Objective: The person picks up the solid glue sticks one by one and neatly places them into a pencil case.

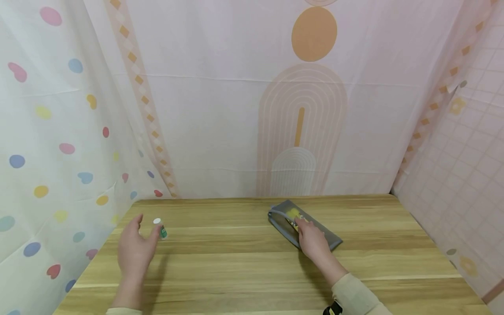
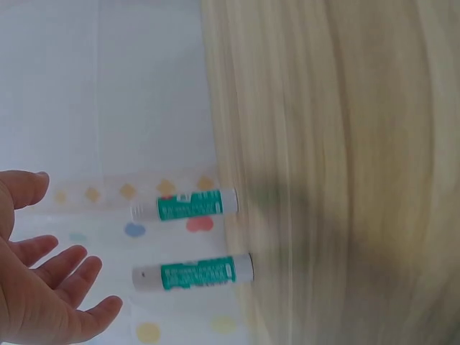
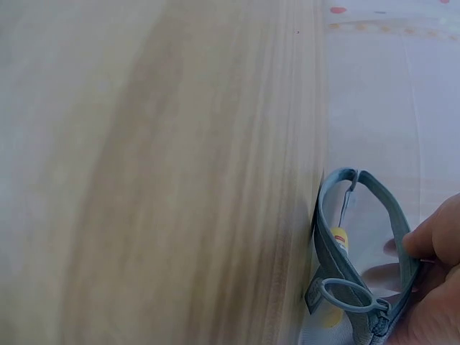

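Note:
My left hand (image 1: 135, 248) is on the left side of the table with its fingers apart and nothing in them. Close to its thumb stands a glue stick (image 1: 163, 232) with a white cap. Two upright white-and-green glue sticks, a nearer one (image 2: 198, 273) and a farther one (image 2: 188, 205), show in the left wrist view; the hand is apart from both. On the right, my right hand (image 1: 313, 239) pinches the edge of a grey mesh zipper pouch (image 3: 332, 251). The pouch's mouth gapes, and something yellow (image 3: 340, 238) shows inside it.
The wooden table (image 1: 228, 271) reaches back to a patterned cloth (image 1: 208, 131). A dotted cloth (image 1: 51, 175) hangs at the left and a checked one (image 1: 464, 183) at the right.

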A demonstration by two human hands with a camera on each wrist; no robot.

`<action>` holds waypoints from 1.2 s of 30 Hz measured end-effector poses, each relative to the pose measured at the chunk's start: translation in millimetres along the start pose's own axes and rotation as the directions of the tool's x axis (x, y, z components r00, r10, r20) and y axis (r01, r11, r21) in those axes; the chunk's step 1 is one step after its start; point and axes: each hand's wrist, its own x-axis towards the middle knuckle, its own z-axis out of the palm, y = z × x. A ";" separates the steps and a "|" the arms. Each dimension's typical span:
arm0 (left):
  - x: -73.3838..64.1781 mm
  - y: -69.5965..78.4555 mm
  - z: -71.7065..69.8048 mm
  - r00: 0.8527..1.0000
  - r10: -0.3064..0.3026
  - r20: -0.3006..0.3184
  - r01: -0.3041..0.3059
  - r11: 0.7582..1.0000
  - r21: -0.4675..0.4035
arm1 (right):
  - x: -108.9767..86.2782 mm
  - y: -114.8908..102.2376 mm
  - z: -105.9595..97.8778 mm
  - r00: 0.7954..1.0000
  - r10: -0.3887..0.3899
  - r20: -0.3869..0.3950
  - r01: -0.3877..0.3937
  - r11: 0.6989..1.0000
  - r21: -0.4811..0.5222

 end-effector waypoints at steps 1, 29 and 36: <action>1.1 -1.5 -2.1 1.000 -0.029 0.012 0.029 1.000 -0.009 | -0.1 -0.1 -0.1 1.000 -0.001 -0.002 0.001 1.000 -0.001; 15.6 -52.5 -11.6 0.904 -0.337 0.262 0.386 0.907 -0.167 | -0.9 -0.5 0.3 1.000 -0.002 -0.012 0.003 1.000 0.008; 16.0 -61.1 -9.9 0.896 -0.346 0.278 0.399 0.903 -0.161 | -0.5 -0.7 0.6 1.000 0.004 -0.010 -0.004 1.000 0.015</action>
